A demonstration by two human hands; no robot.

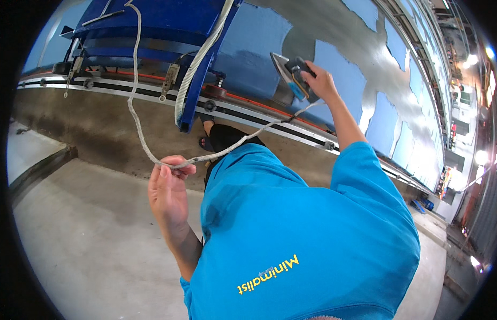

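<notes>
My right hand (322,84) is closed round the handle of a clothes iron (291,77), with a pale metal soleplate and a dark body with a blue part. The iron is over the long table (304,40), among light blue fabric pieces (336,77); whether it touches the cloth I cannot tell. From its rear, a pale wrapped cord (235,144) sags across in front of my body. My left hand (172,184) pinches that cord between thumb and fingers, palm up. Beyond it, the cord rises to the blue metal frame (158,16).
A thick ribbed white hose (203,61) hangs down the frame's right side. A metal rail (240,118) runs along the table's near edge, with a red-orange line beside it. Two small metal fittings hang by the frame. Concrete floor (99,213) lies below, with a raised ledge at left.
</notes>
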